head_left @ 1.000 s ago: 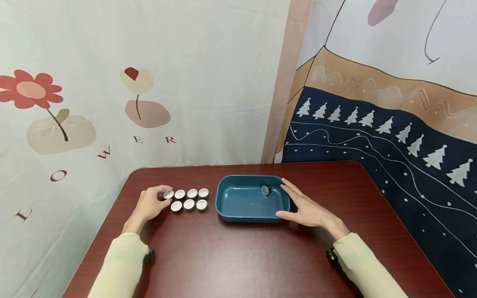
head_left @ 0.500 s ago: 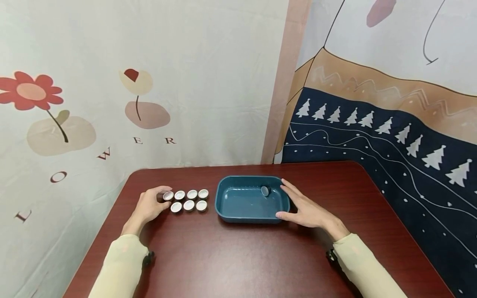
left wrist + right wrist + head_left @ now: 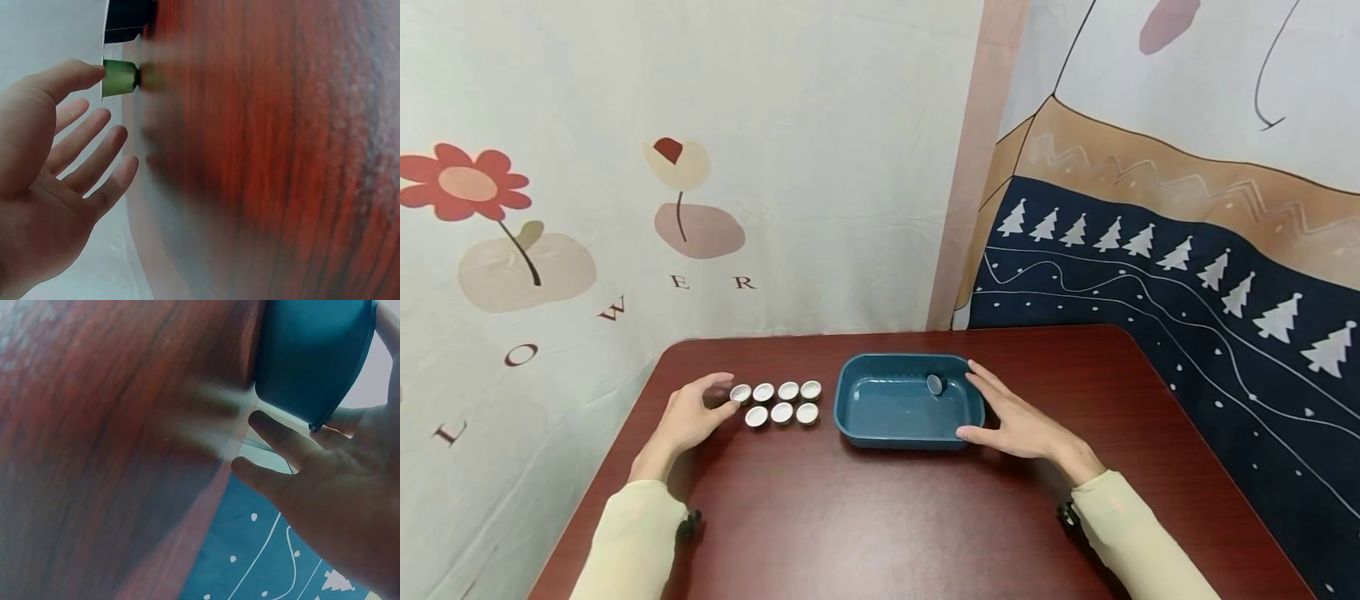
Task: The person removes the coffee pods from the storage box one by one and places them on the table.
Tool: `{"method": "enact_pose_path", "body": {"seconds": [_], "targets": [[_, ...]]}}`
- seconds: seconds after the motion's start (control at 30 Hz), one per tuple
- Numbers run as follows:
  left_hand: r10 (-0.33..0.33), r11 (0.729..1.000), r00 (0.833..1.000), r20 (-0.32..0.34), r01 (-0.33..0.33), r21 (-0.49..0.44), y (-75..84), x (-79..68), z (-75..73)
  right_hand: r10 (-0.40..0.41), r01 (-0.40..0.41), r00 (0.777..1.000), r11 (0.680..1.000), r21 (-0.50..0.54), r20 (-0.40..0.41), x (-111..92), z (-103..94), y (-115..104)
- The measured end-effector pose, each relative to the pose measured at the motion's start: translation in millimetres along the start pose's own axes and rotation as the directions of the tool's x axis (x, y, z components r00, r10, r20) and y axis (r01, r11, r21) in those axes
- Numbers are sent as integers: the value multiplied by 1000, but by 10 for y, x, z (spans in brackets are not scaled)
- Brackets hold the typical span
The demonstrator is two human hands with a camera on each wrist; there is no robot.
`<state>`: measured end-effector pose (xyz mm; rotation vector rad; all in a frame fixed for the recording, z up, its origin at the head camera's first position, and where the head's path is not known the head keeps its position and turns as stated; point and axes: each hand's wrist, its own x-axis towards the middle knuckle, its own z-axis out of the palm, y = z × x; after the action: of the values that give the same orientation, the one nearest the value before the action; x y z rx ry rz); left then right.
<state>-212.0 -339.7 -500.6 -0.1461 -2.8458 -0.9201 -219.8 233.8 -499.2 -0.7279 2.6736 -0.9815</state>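
Note:
Several coffee capsules with white lids stand in two rows on the table, left of a blue tray (image 3: 898, 437). My left hand (image 3: 688, 417) is at the left end of the back row, thumb tip close against the end capsule (image 3: 741, 394) and fingers apart from it. In the left wrist view this capsule is green (image 3: 120, 78), beside a dark capsule (image 3: 128, 22). My right hand (image 3: 1018, 421) rests at the tray's right end, fingers fairly straight and spread, thumb at the front corner. One more capsule (image 3: 935, 384) lies tipped on its side inside the tray.
The red-brown wooden table (image 3: 850, 517) has rounded far corners. A pale cloth with flower prints (image 3: 850, 167) hangs behind it, and a dark blue cloth with white trees (image 3: 1112, 283) hangs on the right.
My left hand has drawn slightly left and its fingers have come away from the end capsule, which stays in its row. The right hand and tray have not moved.

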Motion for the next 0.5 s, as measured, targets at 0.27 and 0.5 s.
{"method": "enact_pose_path", "body": {"seconds": [0.27, 0.5], "targets": [[37, 999, 997, -69, -36, 19, 124, 34, -14, -4, 4, 1000, 1000, -1, -2, 1, 7, 15], [93, 996, 991, -96, -92, 13, 337, 116, 6, -10, 10, 1000, 1000, -5, -10, 7, 19, 38]]}}
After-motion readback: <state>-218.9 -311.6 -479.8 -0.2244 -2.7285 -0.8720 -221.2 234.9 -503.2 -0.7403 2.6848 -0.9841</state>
